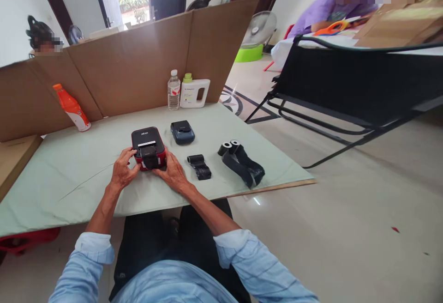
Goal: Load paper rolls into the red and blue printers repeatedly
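Note:
A red and black label printer (148,142) stands on the table, with a strip of black film hanging over its front. My left hand (122,168) grips its left side, fingers bent along the edge. On the opposite side my right hand (174,172) holds the lower right corner, thumb at the front. A smaller dark blue printer (182,132) lies behind and to the right. Beside my right hand is a short roll of black film (200,167). Farther right, two black rolls with white cores (242,162) trail long black strips.
An orange bottle (72,108) leans against the cardboard screen (138,53). A water bottle (173,90) and a white jug (194,92) stand at the back. A cardboard box (15,164) sits at the left. Beyond the right edge stands a black folding chair (346,81); people sit farther off.

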